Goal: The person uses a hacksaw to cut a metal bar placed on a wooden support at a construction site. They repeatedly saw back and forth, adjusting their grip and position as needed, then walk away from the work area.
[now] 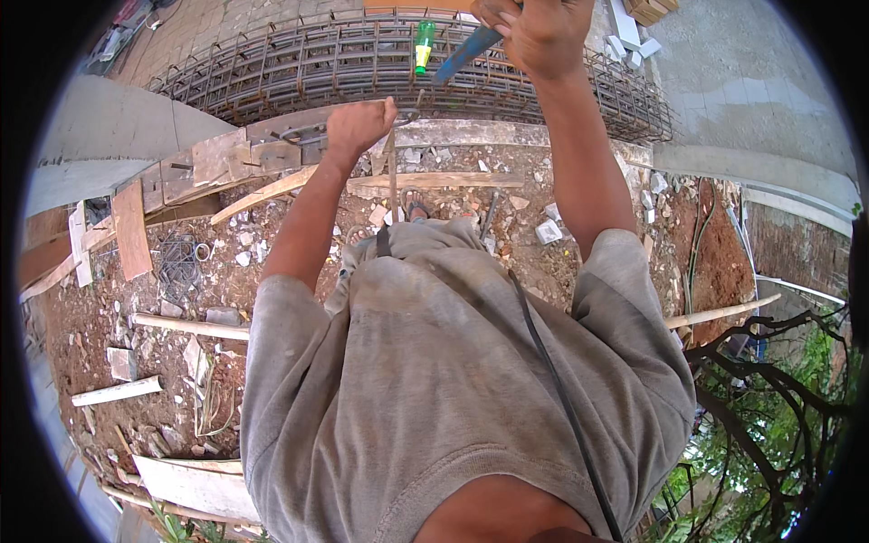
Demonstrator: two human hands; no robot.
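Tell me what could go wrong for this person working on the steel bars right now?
The left hand grips a thin steel rod close to where the right hand works a blue-handled tool; a slip could catch the fingers. A green bottle lying on the rebar cage might get knocked off. The ground below is rubble and loose planks, so footing looks poor.

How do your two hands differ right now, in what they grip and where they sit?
The right hand is closed around a blue tool handle and sits higher in the picture, over the rebar cage. The left hand sits lower, at the cage's near edge, fist closed on a thin metal rod that runs down from it. The right arm stretches farther than the left. Both hands are bare and clenched.
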